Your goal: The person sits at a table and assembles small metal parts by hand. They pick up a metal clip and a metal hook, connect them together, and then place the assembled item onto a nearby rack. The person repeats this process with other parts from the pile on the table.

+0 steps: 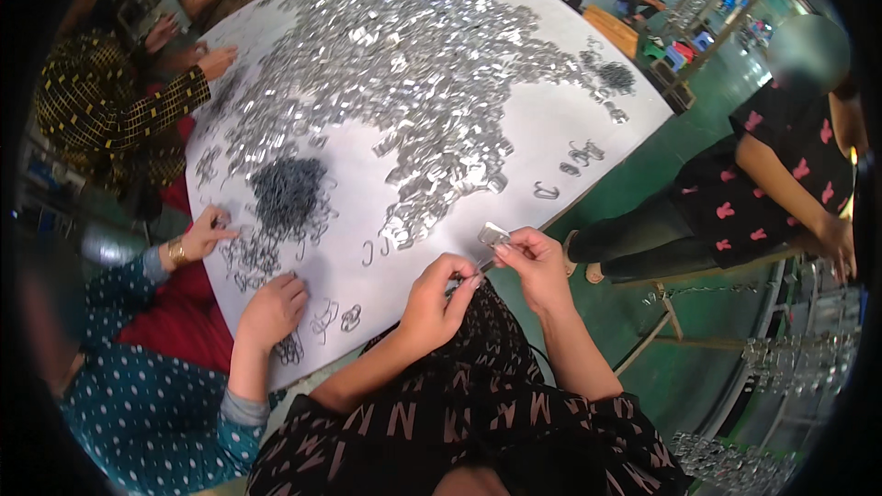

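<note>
Near the table's front edge, my right hand pinches a small shiny metal piece, flat and roughly rectangular, between thumb and fingers. My left hand is closed in a pinch just beside it; a bit of dark metal shows at its fingertips, too small to name. The two hands are close together but apart. Beyond them spreads a big heap of similar shiny metal pieces. A few bent wire hooks lie on the white tabletop left of that heap's near end.
A dark pile of wire hooks sits on the left of the white table. A co-worker's hands work over loose hooks there. More co-workers stand around the far and left sides. At the right, a person in a patterned top sits beside racks.
</note>
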Demonstrator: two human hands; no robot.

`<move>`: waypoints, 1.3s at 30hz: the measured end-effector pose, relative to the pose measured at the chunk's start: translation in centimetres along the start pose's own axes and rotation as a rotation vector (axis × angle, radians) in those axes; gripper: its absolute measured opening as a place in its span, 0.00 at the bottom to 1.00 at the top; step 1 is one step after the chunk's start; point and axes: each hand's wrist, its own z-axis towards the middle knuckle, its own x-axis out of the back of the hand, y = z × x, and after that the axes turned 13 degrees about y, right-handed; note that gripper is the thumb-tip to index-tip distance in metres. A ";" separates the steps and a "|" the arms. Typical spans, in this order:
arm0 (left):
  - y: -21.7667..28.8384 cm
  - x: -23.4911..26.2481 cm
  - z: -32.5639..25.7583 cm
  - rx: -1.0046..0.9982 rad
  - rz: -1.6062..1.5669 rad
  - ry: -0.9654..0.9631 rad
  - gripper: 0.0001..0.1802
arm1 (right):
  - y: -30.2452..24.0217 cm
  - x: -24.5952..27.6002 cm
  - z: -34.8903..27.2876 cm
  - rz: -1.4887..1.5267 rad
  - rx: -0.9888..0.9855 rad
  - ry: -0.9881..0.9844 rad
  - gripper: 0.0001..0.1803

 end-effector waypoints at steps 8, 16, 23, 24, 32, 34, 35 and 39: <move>-0.6 -0.1 -1.0 -0.084 0.197 0.044 0.09 | -0.1 -1.3 -3.1 -0.152 0.172 -0.032 0.04; -1.8 3.1 -0.4 -0.134 0.296 0.031 0.07 | 1.3 -0.8 -3.9 -0.280 0.242 0.027 0.07; -7.1 8.5 1.9 -0.139 1.315 0.174 0.01 | 1.5 -0.1 -3.5 -0.296 0.282 -0.001 0.07; -7.4 8.5 2.1 -0.177 1.339 0.165 0.02 | 1.5 -0.2 -3.5 -0.308 0.278 -0.001 0.07; -6.8 7.7 4.1 -0.157 1.502 -0.020 0.02 | 1.9 -0.3 -3.4 -0.306 0.264 0.066 0.07; -6.8 7.7 4.3 -0.138 1.491 -0.028 0.02 | 1.8 -0.3 -3.4 -0.308 0.270 0.071 0.07; -6.6 7.8 4.3 -0.107 1.470 -0.037 0.03 | 1.7 -0.2 -3.4 -0.306 0.265 0.072 0.07; -4.9 8.6 4.5 0.004 0.954 -0.021 0.03 | 1.7 -0.3 -3.6 -0.297 0.259 0.075 0.07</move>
